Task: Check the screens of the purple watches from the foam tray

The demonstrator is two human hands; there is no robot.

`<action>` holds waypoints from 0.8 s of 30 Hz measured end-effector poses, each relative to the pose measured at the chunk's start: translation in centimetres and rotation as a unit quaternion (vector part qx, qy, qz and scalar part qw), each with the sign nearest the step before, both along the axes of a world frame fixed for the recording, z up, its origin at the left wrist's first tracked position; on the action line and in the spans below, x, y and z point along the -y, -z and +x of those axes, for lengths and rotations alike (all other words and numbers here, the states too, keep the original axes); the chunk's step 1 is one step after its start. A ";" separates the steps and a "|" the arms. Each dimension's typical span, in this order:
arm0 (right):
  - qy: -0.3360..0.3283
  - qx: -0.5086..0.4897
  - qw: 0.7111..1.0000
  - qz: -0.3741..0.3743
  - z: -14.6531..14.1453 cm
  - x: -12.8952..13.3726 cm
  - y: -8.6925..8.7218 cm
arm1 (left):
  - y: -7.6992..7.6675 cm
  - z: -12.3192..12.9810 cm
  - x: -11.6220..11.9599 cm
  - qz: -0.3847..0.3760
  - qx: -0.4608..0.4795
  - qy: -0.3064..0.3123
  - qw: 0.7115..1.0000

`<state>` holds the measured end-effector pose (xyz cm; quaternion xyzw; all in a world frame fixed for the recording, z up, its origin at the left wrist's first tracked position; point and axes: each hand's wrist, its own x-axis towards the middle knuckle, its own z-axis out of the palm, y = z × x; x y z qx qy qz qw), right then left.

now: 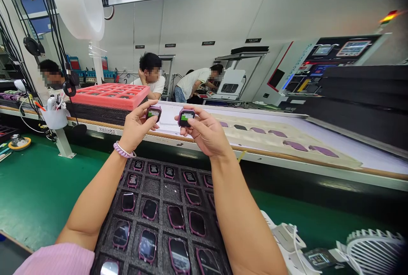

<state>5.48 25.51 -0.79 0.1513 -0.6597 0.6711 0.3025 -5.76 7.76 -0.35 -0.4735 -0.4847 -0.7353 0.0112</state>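
Note:
My left hand [140, 124] pinches a smartwatch body [154, 114] with a purple frame, its screen lit with a green patch. A second, similar smartwatch body [186, 118] is gripped between the thumb and fingers of my right hand [208, 132]. Both are raised side by side, apart, with their screens facing me. Below my forearms lies a black foam tray [153, 185] divided into square compartments. Most of those hold more purple-framed watch bodies [176, 216], some with lit text and others dark. Two compartments near the far rows hold no watch.
Ahead runs a raised conveyor bench [255, 151] carrying flat purple pieces. A red foam tray [111, 95] tops a black stack at left. A white pen cup [55, 117] stands nearby. A power strip [280, 241] and white ribbed device [372, 251] sit lower right. Other people work beyond.

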 end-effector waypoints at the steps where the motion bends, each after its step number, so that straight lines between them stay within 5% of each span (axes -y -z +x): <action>1: 0.001 0.000 1.000 0.001 0.0 -0.1 0.0 | 0.0 0.0 0.0 0.000 -0.001 0.002 1.000; 24: 0.018 0.007 1.000 0.010 -0.1 0.2 -0.1 | 0.1 -0.4 -0.1 -0.007 0.029 0.034 0.999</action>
